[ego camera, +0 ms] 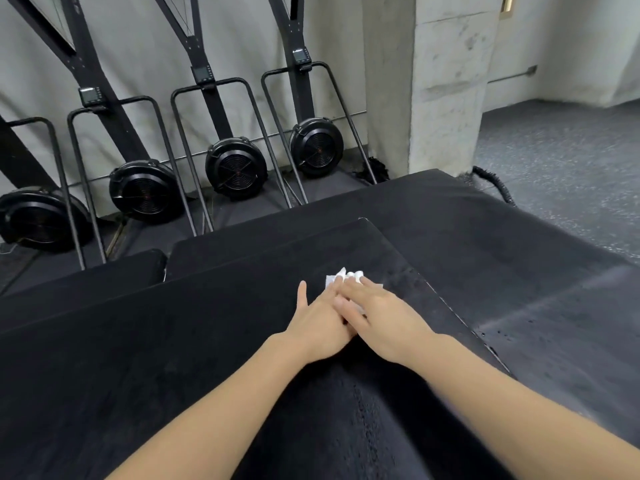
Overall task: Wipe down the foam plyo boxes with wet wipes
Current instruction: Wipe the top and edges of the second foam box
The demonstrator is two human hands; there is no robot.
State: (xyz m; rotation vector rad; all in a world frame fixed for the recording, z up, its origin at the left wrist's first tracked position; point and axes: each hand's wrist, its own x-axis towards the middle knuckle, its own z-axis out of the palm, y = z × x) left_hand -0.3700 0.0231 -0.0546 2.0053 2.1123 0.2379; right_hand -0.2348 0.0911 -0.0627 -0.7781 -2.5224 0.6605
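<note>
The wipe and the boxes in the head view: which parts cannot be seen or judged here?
- Wipe: mostly covered by both hands; its size and folding stay unknown.
- Left hand: its fingers partly lie under the right hand.
- Top box: the near part is cut off by the lower edge and crossed by the arms.
- Small screens on the machines: too small to read.

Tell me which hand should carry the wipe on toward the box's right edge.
Probably right. The right hand lies flat on the white wipe, nearest that edge of the top box. The left hand sits partly under it.
</note>
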